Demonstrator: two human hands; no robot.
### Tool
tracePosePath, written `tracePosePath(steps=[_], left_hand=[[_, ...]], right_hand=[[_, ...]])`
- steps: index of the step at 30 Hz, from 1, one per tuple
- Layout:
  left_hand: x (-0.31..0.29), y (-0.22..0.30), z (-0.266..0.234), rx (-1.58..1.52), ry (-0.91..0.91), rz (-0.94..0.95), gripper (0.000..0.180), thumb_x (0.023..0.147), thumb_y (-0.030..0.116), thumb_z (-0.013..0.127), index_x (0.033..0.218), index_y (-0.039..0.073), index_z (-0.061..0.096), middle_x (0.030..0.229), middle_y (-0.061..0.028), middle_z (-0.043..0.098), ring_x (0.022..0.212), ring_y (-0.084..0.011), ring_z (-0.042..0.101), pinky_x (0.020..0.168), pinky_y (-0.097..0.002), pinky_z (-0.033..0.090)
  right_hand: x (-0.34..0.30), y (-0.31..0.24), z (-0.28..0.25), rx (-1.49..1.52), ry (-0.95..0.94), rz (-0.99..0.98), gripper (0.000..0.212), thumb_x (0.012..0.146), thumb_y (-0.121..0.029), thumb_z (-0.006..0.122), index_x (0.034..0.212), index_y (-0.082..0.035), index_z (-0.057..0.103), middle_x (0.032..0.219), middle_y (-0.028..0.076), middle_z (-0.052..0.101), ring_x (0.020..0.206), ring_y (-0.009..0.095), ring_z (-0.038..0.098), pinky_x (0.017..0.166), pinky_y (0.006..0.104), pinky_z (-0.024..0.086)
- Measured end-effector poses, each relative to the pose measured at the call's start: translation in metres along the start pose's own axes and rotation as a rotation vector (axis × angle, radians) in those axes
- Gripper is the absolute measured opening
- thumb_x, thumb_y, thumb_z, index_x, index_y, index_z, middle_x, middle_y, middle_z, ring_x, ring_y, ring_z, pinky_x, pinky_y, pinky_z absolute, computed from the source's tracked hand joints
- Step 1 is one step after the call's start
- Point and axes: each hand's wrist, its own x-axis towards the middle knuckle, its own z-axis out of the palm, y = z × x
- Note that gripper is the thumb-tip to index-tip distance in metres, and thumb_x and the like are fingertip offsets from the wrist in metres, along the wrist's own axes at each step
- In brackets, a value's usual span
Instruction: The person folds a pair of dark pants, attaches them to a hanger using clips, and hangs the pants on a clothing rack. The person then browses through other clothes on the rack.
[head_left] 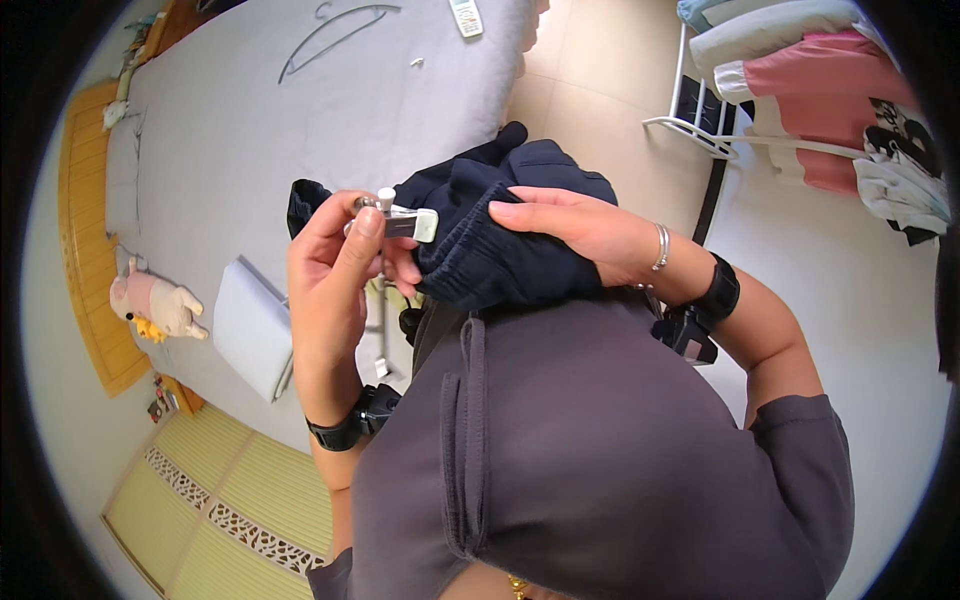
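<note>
My left fingers (366, 224) clamp the clip (408, 223) at ten o'clock; my right fingers (535, 215) pinch the dark cloth (535, 262), its gathered edge (462, 246) best held taut.

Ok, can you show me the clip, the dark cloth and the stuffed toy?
Clip (424, 226): head view, on its white end.
Dark cloth (468, 246): head view, on its gathered band.
Stuffed toy (165, 301): head view, on its body.

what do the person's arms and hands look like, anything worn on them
The left hand is ungloved, with a black strap and small black module behind it. The right hand, also ungloved, has a silver bracelet, then a black band with a boxy dark device. The sleeves are short and dark grey.
</note>
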Motion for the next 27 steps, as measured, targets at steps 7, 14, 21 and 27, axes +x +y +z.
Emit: tracePosePath(steps=[7, 14, 21, 27], left_hand=[[0.002, 0.013, 0.013, 0.464, 0.093, 0.039, 0.022, 0.085, 0.019, 0.072, 0.078, 0.003, 0.058, 0.067, 0.0039, 0.054, 0.060, -0.0045, 0.049, 0.057, -0.0192, 0.037], [0.005, 0.020, 0.010, 0.372, 0.001, -0.055, 0.022, 0.085, 0.016, 0.070, 0.075, 0.002, 0.058, 0.066, 0.0040, 0.053, 0.059, -0.0031, 0.047, 0.053, -0.0196, 0.036], [0.011, 0.030, 0.018, 0.437, -0.039, -0.119, 0.027, 0.085, 0.017, 0.071, 0.066, 0.003, 0.056, 0.061, 0.0045, 0.050, 0.055, -0.0024, 0.044, 0.052, -0.0192, 0.036], [0.019, 0.030, 0.021, 0.480, -0.104, -0.142, 0.028, 0.086, 0.019, 0.070, 0.067, 0.003, 0.058, 0.061, 0.0053, 0.050, 0.055, -0.0018, 0.044, 0.050, -0.0201, 0.037]], right_hand=[[-0.004, -0.008, 0.000, -0.125, 0.021, -0.021, 0.061, 0.093, -0.037, 0.063, 0.134, 0.006, 0.047, 0.129, 0.007, 0.056, 0.119, 0.010, 0.048, 0.102, 0.0223, 0.036], [-0.011, -0.019, 0.004, -0.237, -0.012, -0.067, 0.065, 0.093, -0.036, 0.062, 0.137, 0.008, 0.043, 0.130, 0.010, 0.055, 0.119, 0.012, 0.049, 0.103, 0.0232, 0.036], [-0.010, -0.014, -0.006, -0.398, 0.026, -0.094, 0.068, 0.093, -0.036, 0.062, 0.139, 0.009, 0.039, 0.134, 0.012, 0.052, 0.124, 0.015, 0.046, 0.106, 0.0259, 0.033], [-0.018, -0.014, 0.003, -0.575, 0.129, -0.194, 0.042, 0.097, -0.023, 0.056, 0.132, 0.000, 0.049, 0.115, -0.002, 0.057, 0.106, 0.004, 0.049, 0.094, 0.0200, 0.040]])
